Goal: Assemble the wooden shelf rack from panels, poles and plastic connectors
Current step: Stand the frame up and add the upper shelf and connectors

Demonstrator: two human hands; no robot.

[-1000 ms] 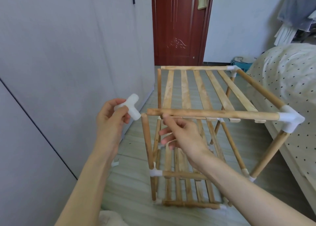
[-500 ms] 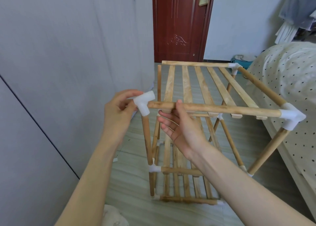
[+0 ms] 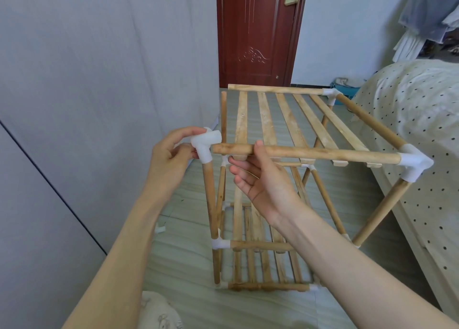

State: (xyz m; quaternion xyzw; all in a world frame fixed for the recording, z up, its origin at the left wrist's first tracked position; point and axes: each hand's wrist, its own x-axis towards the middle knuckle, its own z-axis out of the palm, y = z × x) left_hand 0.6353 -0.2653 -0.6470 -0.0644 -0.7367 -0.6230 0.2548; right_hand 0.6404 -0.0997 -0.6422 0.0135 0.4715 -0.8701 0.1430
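The wooden rack (image 3: 288,244) stands on the floor with slatted panels at three levels. My left hand (image 3: 171,154) grips a white plastic corner connector (image 3: 205,143) that sits on top of the near-left upright pole (image 3: 211,204). The near top rail (image 3: 310,153) runs right to another white connector (image 3: 413,163); its left end lies at the mouth of the held connector. My right hand (image 3: 260,177) holds this rail near its left end, thumb on top and fingers underneath. The top slatted panel (image 3: 293,119) lies behind the rail.
A grey wardrobe wall (image 3: 87,105) runs along the left. A bed with a dotted cover (image 3: 422,129) is close on the right. A dark red door (image 3: 253,30) is behind the rack. A small white connector (image 3: 160,229) lies on the floor by the wardrobe.
My left hand brought the white connector down onto the near-left upright and turned it toward the rail. My right hand shifted its hold on the rail's left end.
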